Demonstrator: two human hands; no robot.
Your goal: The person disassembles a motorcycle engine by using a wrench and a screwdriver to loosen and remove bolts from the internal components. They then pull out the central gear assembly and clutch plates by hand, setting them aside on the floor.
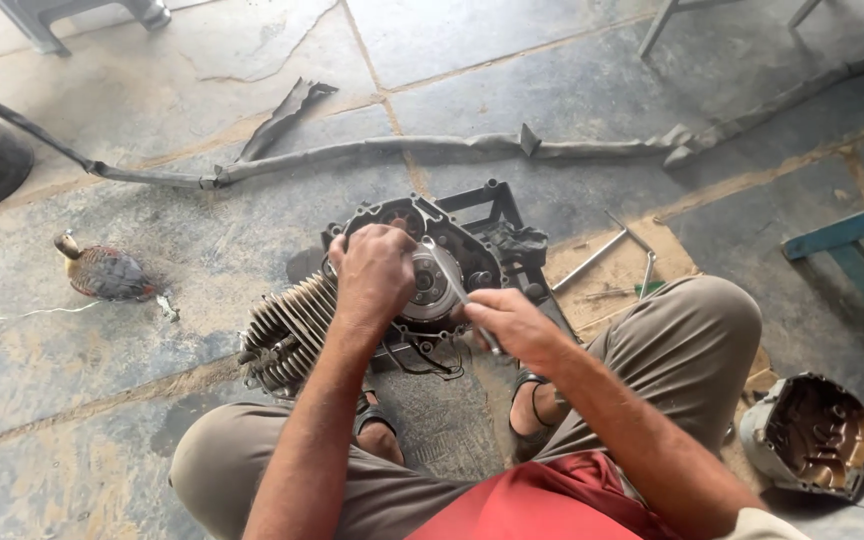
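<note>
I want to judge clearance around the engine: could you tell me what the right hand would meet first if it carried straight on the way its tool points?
The right hand points its slim metal tool up-left, so it would probably first meet the round clutch assembly in the engine; depth is unclear.

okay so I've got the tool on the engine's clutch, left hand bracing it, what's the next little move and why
Probably a slow, firm turn of the tool with the right hand. Its tip already sits at the round hub inside the open engine, and the left hand is pressed on the hub beside it, so the part looks braced. Whether the tip is fully seated can't be seen.
</note>
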